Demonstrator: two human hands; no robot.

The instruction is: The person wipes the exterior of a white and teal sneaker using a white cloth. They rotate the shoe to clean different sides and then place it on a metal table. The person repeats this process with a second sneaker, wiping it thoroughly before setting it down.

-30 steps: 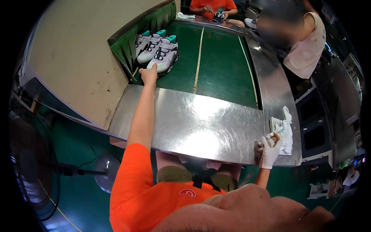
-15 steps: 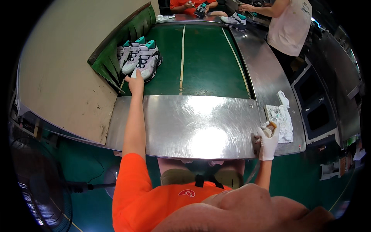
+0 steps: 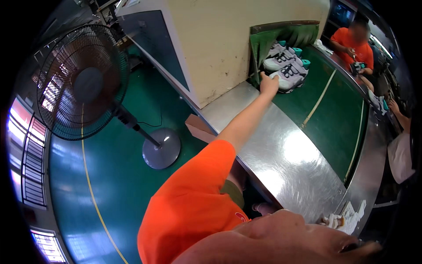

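My left hand (image 3: 268,83) reaches far out, its fingers closed on the near end of a white and grey shoe with teal trim (image 3: 288,78). That shoe lies with two more like it (image 3: 278,58) on the green conveyor belt (image 3: 338,119), at the mouth of a green-curtained tunnel (image 3: 281,37). My right hand (image 3: 329,220) wears a white glove and shows only as a sliver at the steel table's near corner, beside a white cloth (image 3: 351,215). The rest of it is hidden behind my own body.
A steel table (image 3: 285,154) meets the belt. A beige machine housing (image 3: 237,39) stands over the tunnel. A black standing fan (image 3: 83,79) with a round base (image 3: 161,148) and a cardboard box (image 3: 198,127) are on the green floor. Two other people (image 3: 357,44) (image 3: 401,152) work along the belt.
My head has turned left, bringing the fan and floor into view. My left hand stays at the nearest shoe. The right hand has slid to the lower right edge of the picture.
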